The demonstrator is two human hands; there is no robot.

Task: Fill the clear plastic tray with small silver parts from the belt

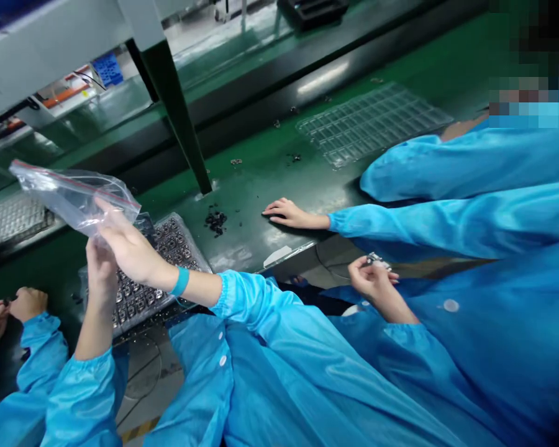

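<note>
A clear zip-lock bag (74,192) with a red strip along its mouth is held up over the left part of the bench. My left hand (101,264) grips the lower end of the bag from below. Right beside it, my right hand (133,248), with a teal wristband, holds the bag too; its fingertips are partly seen against the film. Whether those fingers are inside or outside the bag, I cannot tell. Below both hands lies a plastic tray (142,301) filled with rows of small metal and black parts, partly covered by my arms.
A pile of small black pieces (215,221) lies right of the tray. A co-worker's hand (286,213) rests on the bench; their other hand (372,282) holds a small part. Another person's hands (28,304) are at left. A green post (181,118) and a clear tray (372,124) stand behind.
</note>
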